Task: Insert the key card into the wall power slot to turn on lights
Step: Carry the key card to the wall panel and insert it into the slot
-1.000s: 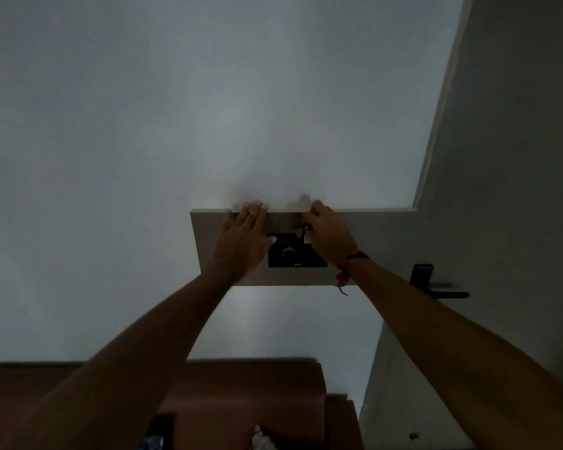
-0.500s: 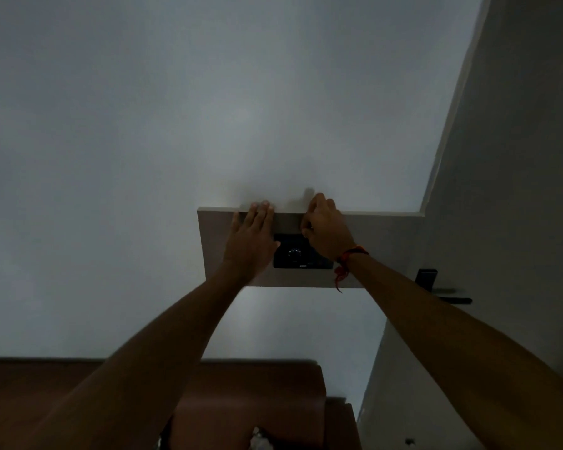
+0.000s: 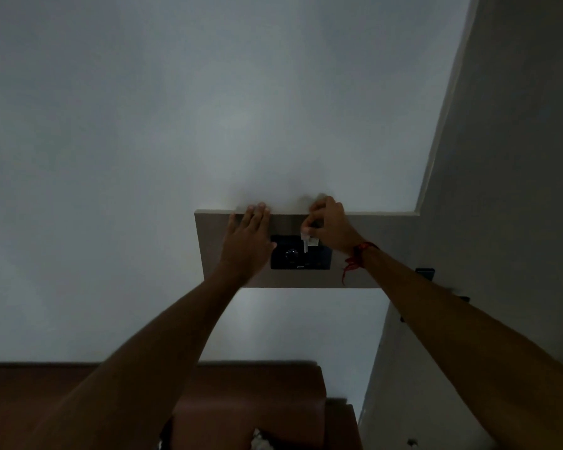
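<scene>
The room is dark. A black power panel (image 3: 301, 259) with a round dial sits on a beige wall plate (image 3: 380, 251). My right hand (image 3: 330, 227) pinches a small pale key card (image 3: 307, 240) at the panel's upper edge; a red thread is tied round that wrist. The card's lower part shows against the panel, and I cannot tell how deep it sits in the slot. My left hand (image 3: 246, 245) lies flat against the wall plate, just left of the panel, fingers together and holding nothing.
A grey door (image 3: 517, 157) fills the right side, with a dark handle (image 3: 426, 274) near my right forearm. Brown wooden furniture (image 3: 257, 401) stands below against the white wall (image 3: 143, 157).
The view has shifted slightly. My right hand has lifted a little, and the pale card now shows below its fingers at the panel's top. The left hand stays flat on the plate.
</scene>
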A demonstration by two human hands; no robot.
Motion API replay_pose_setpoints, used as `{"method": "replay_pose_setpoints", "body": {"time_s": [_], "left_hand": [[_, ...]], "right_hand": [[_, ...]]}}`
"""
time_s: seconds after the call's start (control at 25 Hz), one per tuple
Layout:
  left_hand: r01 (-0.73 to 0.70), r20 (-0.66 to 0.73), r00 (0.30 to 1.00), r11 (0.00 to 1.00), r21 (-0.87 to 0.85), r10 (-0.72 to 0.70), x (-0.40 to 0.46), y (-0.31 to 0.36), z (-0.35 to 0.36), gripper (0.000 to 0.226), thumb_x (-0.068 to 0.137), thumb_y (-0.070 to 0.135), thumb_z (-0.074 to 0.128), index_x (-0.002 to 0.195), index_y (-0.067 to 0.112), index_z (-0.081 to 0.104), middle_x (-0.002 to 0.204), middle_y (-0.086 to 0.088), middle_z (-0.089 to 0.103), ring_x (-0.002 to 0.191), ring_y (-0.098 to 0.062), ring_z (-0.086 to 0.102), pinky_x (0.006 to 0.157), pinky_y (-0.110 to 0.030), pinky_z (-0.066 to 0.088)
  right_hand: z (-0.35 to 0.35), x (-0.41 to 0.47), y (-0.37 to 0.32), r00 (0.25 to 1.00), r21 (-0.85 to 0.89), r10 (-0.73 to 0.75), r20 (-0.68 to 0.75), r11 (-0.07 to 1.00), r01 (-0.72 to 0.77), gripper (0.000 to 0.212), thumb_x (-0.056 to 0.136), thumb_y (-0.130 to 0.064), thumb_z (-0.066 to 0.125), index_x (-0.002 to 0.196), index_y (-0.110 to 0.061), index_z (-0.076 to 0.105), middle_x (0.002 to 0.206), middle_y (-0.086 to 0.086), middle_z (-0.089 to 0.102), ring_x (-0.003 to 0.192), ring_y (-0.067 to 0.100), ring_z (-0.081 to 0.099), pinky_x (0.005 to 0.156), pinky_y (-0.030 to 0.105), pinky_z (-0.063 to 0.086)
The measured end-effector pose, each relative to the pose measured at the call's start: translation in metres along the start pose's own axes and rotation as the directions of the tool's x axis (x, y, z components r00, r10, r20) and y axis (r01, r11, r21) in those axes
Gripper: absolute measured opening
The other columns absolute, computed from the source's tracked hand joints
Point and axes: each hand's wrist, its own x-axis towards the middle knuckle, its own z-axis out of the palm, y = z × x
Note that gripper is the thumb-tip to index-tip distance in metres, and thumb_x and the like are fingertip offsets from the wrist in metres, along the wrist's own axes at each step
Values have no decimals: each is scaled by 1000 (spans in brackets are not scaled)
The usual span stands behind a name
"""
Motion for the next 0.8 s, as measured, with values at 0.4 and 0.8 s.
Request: {"method": "replay_pose_setpoints", "body": {"time_s": [0.4,0.8], "left_hand": [[9,-15,1000,1000,-17,-9,-3,2,-1,79,101,45,49,161,10,9,171,-12,8,158,-28,4,127,-57,11],[30,-47,998,999,-17,-31,-2,6,7,74,103,37,48,160,8,12,170,-13,9,158,-30,5,127,-57,9]], "right_hand": [[9,-22,8,978,61,-66,-196,995,80,36,69,7,67,99,-13,69,117,12,45,107,16,43,90,16,40],[18,-22,1,983,-258,-106,-147,964,66,21,85,1,61,103,-2,71,98,18,57,84,32,56,67,34,49]]}}
